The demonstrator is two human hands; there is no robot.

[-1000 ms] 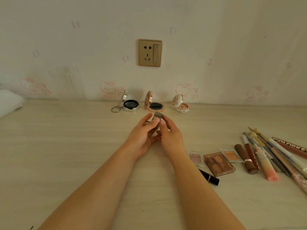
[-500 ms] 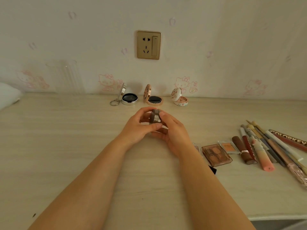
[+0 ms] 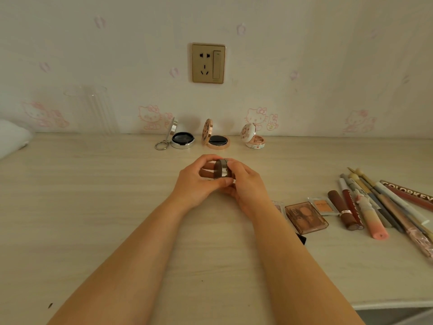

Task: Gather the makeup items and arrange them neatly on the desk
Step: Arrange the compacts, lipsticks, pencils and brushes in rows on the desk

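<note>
Where a second ago it was pinched at the fingertips, the small round compact (image 3: 221,168) now sits on edge, gripped between the left hand (image 3: 199,181) and right hand (image 3: 246,186) above the table (image 3: 93,207), nearer than three open compacts (image 3: 214,139) by the wall.

Gold socket (image 3: 208,63), pink-printed wallpaper (image 3: 150,116)

2 bare forearms, no sleeves in view (nothing worn at either wrist), left hand (image 3: 196,184), right hand (image 3: 246,186)
</note>
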